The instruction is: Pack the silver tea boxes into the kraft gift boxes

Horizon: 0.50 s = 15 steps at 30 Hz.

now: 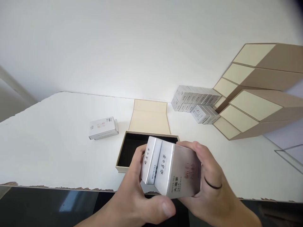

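Silvery white tea boxes (184,170), at least two pressed side by side and printed "WHITE TEA", are held in both hands over the front of an open gift box. My left hand (137,192) wraps the left side, its thumb below the near edge. Around the right side curls my right hand (208,176), with a black band on it. The gift box (121,151) has a cream rim and a black interior, partly hidden by the held boxes and hands. Its cream lid (149,116) lies folded back on the table.
On the left of the white table (59,151) lie stacked tea boxes (101,127). Rows of tea boxes (194,97) stand by the wall at back right. Beside them are stacks of large beige boxes (258,107). The table's front edge is chipped.
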### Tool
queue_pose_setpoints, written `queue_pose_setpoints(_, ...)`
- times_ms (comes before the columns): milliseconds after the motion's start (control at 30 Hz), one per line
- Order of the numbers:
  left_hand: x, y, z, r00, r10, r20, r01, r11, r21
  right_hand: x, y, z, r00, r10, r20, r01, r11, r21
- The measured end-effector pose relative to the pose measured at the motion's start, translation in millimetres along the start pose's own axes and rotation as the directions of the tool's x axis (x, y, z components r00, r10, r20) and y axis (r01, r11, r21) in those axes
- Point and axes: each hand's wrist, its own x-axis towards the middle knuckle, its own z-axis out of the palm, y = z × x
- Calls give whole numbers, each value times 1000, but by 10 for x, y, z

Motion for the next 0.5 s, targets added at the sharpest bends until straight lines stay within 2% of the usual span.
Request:
queue_pose_setpoints(67, -10, -6, 5, 999, 27, 41, -28, 999, 20, -70, -81, 137, 978, 161, -132, -149, 984, 96)
queue_pose_setpoints(167, 10, -57, -7, 995, 36, 92, -34, 999, -26, -161, -250, 345, 884, 406, -232, -353, 904, 241)
queue_pose_setpoints(267, 38, -154, -45, 995, 59, 78, -49, 991, -121, -203, -398, 468, 767, 616, -180, -510, 755, 412)
queue_pose_setpoints(367, 28, -220, -107, 999, 42, 0, -41, 989, -141, -228, -477, 465, 669, 738, -87, -606, 610, 510)
queue_pose_setpoints(433, 17, -181, -163, 998, 5, -65, -13, 991, -132, -260, -487, 408, 603, 794, -72, -661, 549, 512)
queue_pose_setpoints(500, 36, -51, -230, 990, -108, -95, 94, 986, -141, -305, -467, 329, 541, 831, -128, -693, 527, 492)
